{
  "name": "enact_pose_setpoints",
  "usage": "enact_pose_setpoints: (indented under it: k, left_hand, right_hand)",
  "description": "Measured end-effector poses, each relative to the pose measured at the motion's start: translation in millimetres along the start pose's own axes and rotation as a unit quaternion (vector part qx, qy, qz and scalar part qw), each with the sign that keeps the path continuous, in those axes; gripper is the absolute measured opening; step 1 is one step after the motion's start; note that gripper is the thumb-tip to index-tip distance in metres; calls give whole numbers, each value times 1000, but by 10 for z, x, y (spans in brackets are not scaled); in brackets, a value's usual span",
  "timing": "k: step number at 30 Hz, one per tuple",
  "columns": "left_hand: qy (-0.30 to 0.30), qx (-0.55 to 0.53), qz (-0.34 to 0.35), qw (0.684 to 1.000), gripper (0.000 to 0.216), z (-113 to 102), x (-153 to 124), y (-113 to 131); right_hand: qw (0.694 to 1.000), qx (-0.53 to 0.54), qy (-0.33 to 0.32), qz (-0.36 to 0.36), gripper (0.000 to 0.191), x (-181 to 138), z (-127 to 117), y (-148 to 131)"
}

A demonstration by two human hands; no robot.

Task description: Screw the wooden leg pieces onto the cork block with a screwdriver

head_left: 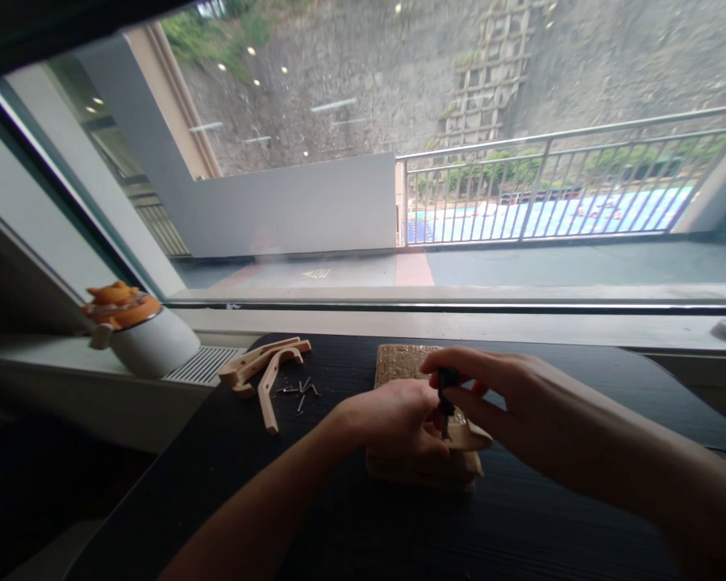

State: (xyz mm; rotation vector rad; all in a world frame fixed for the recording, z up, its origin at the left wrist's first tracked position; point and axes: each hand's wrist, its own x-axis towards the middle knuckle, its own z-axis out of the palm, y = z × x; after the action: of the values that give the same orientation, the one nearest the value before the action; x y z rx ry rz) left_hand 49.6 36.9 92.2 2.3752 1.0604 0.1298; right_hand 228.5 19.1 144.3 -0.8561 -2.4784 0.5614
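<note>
My right hand [493, 391] is closed in a fingertip grip on the dark handle of a screwdriver [446, 379], held nearly upright. Its lower end meets a pale wooden piece [470, 437], though the exact contact point is hard to make out. My left hand [402, 415] is closed on that wooden piece from the left, with some fingers hidden behind the tool. Beneath both lies a brown corrugated cardboard block [402, 359] on the black table.
Left on the table [339, 516] lie curved wooden parts with holes [270, 391] and several loose screws [301, 391]. A white pot-like object with an orange animal-shaped top [151, 335] stands on the sill. A window ledge [520, 329] runs along the table's far edge.
</note>
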Motion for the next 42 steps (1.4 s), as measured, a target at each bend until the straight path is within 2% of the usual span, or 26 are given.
enact_pose_setpoints:
  k: [4, 11, 16, 24, 36, 42]
  left_hand:
    - [-16, -27, -25, 999, 20, -27, 2, 40]
    - [-9, -21, -24, 999, 20, -6, 11, 4]
    - [-13, -31, -12, 999, 17, -12, 6, 11]
    - [3, -17, -13, 1000, 21, -11, -6, 29]
    - [-19, -13, -35, 999, 20, -38, -3, 47]
    - [-2, -12, 20, 1000, 16, -12, 1, 15]
  right_hand:
    - [1000, 9, 12, -5, 30, -1, -18, 65]
    - [996, -61, 61, -6, 29, 16, 53, 90]
    - [994, -98, 49, -3, 32, 4, 41, 64]
    - [997, -60, 29, -35, 24, 0, 33, -16]
    - [991, -111, 71, 4, 24, 24, 44, 72]
    - [994, -107, 34, -11, 25, 7, 60, 17]
